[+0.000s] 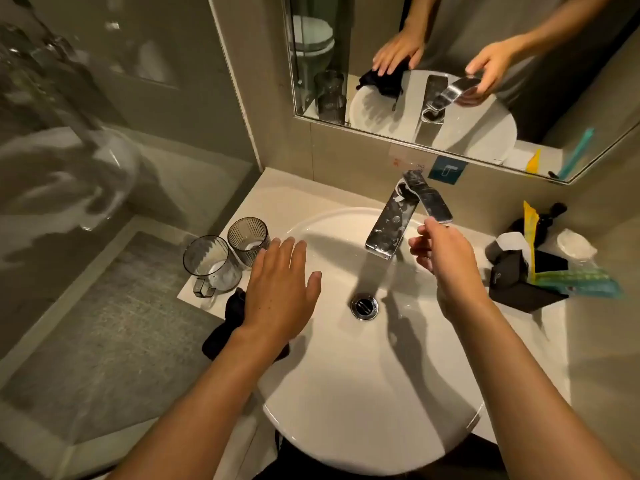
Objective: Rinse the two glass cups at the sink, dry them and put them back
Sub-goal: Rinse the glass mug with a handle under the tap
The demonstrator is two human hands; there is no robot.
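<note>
2 glass cups point(227, 259) on counter by sink point(346, 393), 1 tap point(391, 223); L hand point(277, 292) fingers wide, R hand point(440, 252) fingers loosely curled.

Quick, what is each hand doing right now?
Left hand: open, fingers straight, on the black cloth, holding nothing.
Right hand: fingertips at the faucet handle; grip cannot be told.

Mirror point(450, 64), toiletries point(540, 265) beside basin

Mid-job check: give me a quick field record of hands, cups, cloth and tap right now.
left hand: flat, fingers straight, over the black cloth at the basin rim
right hand: fingertips at the tap lever
glass cups: two, upright, side by side on the counter left of the basin
water: none visible from the spout
</note>
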